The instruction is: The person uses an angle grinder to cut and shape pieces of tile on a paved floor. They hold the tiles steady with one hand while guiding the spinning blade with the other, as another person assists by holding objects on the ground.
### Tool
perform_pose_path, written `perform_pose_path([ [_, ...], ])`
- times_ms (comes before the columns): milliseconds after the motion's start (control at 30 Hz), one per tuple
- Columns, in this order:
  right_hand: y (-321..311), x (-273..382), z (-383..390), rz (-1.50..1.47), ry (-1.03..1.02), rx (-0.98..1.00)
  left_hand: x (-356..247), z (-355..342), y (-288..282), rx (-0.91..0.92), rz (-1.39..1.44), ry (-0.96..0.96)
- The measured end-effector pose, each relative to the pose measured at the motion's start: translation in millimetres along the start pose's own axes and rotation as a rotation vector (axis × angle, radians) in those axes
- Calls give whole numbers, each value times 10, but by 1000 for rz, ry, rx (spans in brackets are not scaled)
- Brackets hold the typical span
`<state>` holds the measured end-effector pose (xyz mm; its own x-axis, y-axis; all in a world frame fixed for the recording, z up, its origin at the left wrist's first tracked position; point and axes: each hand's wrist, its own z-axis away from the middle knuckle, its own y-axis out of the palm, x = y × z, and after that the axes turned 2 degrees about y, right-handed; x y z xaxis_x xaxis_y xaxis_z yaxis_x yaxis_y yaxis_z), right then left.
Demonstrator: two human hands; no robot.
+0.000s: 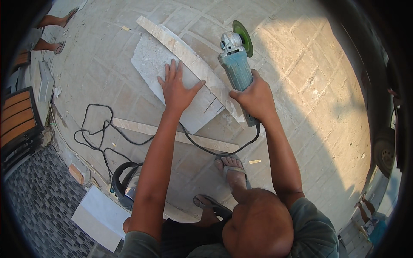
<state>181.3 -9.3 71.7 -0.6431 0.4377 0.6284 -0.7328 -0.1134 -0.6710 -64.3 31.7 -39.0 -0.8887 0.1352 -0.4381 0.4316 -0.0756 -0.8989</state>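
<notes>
My right hand (257, 98) is wrapped round the body of a teal angle grinder (237, 71), whose green disc (242, 38) points away from me at the far end. Fingers spread, my left hand (178, 91) lies flat on a pale stone tile (148, 60) on the ground. A long narrow tile strip (189, 56) rests along the tile's right edge, beside my left fingertips and thumb. Short dark lines mark the tile near its lower right corner. The grinder's black cord (223, 153) hangs from its near end and runs left under my left arm.
Another tile strip (206, 141) lies across the paving nearer my feet. Coiled cord (103, 129) and a black-handled appliance (126, 180) are at the left, above a white tile (101, 215). Slatted panels (19, 112) stand farther left. Another person's feet (60, 46) show at the far left.
</notes>
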Motion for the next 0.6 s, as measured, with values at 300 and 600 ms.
perform_pose_path([
  [300,554,570,-335,32,-97,183,220,5,114,-14,-58,128],
  [600,801,799,-623,50,-161,171,172,-88,116,55,-88,183],
])
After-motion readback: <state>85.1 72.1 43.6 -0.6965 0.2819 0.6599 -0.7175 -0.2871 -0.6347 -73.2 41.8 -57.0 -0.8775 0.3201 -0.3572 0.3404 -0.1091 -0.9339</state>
